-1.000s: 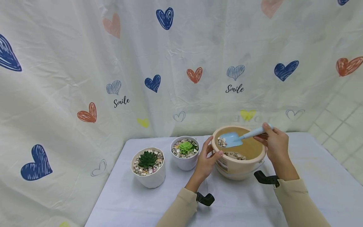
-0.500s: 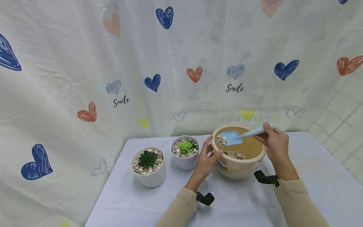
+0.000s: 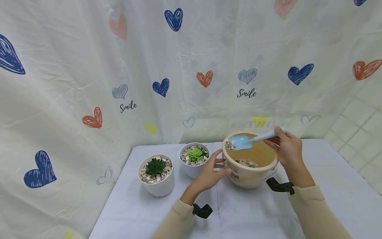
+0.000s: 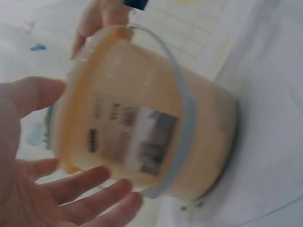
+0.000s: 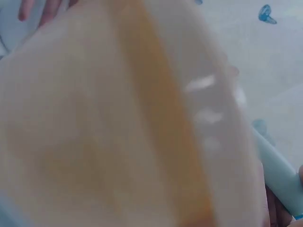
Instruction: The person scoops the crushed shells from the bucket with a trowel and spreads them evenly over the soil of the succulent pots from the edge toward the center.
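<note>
My right hand (image 3: 289,147) grips the handle of a light-blue hand trowel (image 3: 241,142). Small mixed pebbles (image 3: 230,144) lie at the blade's tip, over the left rim of a cream plastic bucket (image 3: 249,177). More pebbles (image 3: 246,163) show at the bottom inside. My left hand (image 3: 206,177) is beside the bucket's left wall, fingers spread and curled round nothing. In the left wrist view, its thumb and fingers fan out before the bucket's label (image 4: 132,132). The right wrist view is mostly filled by the blurred bucket wall (image 5: 71,118), with the trowel handle (image 5: 277,170) at right.
A white pot (image 3: 159,189) with a dark-green succulent (image 3: 155,167) stands on the left of the white-covered table (image 3: 125,212). Between it and the bucket is a smaller white pot (image 3: 194,172) with a bright-green succulent (image 3: 195,154). A heart-patterned curtain (image 3: 179,106) hangs behind.
My left hand has let go of the bucket's rim and moved down and left. The trowel has shifted slightly left and up, with its pebbles now over the rim.
</note>
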The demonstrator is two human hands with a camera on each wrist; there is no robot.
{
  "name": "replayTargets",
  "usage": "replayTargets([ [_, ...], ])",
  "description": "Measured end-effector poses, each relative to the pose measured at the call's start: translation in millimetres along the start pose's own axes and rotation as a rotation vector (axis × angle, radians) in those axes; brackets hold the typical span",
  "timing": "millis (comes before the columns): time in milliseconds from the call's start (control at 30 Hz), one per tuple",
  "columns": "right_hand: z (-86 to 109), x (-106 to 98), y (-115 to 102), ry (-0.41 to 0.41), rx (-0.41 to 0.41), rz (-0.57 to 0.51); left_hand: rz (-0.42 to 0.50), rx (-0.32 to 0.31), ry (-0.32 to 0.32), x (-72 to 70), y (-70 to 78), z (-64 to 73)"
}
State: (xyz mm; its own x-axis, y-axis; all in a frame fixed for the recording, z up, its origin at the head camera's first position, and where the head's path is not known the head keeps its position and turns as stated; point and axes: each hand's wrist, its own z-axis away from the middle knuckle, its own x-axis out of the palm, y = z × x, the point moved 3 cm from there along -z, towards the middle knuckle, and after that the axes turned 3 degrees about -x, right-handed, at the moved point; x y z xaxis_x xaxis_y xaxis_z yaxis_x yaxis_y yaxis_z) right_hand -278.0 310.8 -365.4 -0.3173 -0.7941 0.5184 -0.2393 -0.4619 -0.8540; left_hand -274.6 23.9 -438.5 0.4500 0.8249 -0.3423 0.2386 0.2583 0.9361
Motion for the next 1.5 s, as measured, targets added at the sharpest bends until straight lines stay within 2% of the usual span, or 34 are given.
replayTargets([
  [67, 2.0, 8, -2, -0.01, -0.005, -0.003, -0.064, 0.016, -0.024, -11.3, 6.6, 8.2],
  [133, 3.6, 16, -3, -0.025, -0.014, 0.009, -0.102, 0.051, 0.019, -24.5, 12.8, 14.6],
  [200, 5.1, 24, -2, -0.039, -0.019, 0.012, -0.113, 0.117, 0.14, -38.3, 16.5, 18.3],
  [300, 6.2, 32, 1, -0.053, -0.01, 0.005, -0.15, 0.232, 0.402, -56.4, 15.1, 21.8],
  [367, 6.5, 37, 4, -0.057, -0.002, -0.003, -0.202, 0.296, 0.554, -64.1, 10.1, 23.4],
  [433, 6.0, 41, 8, -0.062, 0.009, 0.003, -0.277, 0.311, 0.652, -68.2, 2.0, 24.4],
  [500, 5.8, 46, 13, -0.068, 0.018, 0.021, -0.347, 0.284, 0.693, -69.9, -7.7, 24.4],
  [633, 5.2, 53, 22, -0.075, 0.034, 0.073, -0.452, 0.159, 0.694, -69.3, -29.5, 20.2],
  [733, 5.2, 58, 28, -0.079, 0.038, 0.115, -0.451, 0.095, 0.694, -69.1, -43.2, 17.2],
  [867, 5.6, 64, 34, -0.085, 0.038, 0.179, -0.374, 0.032, 0.7, -69.9, -58.9, 14.2],
  [1067, 8.6, 70, 37, -0.076, 0.029, 0.238, -0.183, -0.069, 0.705, -69.4, -68.8, 15.2],
  [1133, 9.8, 73, 37, -0.069, 0.015, 0.242, -0.116, -0.088, 0.703, -68.9, -71.4, 16.2],
  [1267, 9.5, 79, 40, -0.052, -0.011, 0.271, -0.024, -0.077, 0.691, -69.3, -77.7, 15.3],
  [1500, 8.1, 88, 46, -0.053, -0.099, 0.331, 0.021, -0.069, 0.671, -69.9, -83.1, 14.1],
])
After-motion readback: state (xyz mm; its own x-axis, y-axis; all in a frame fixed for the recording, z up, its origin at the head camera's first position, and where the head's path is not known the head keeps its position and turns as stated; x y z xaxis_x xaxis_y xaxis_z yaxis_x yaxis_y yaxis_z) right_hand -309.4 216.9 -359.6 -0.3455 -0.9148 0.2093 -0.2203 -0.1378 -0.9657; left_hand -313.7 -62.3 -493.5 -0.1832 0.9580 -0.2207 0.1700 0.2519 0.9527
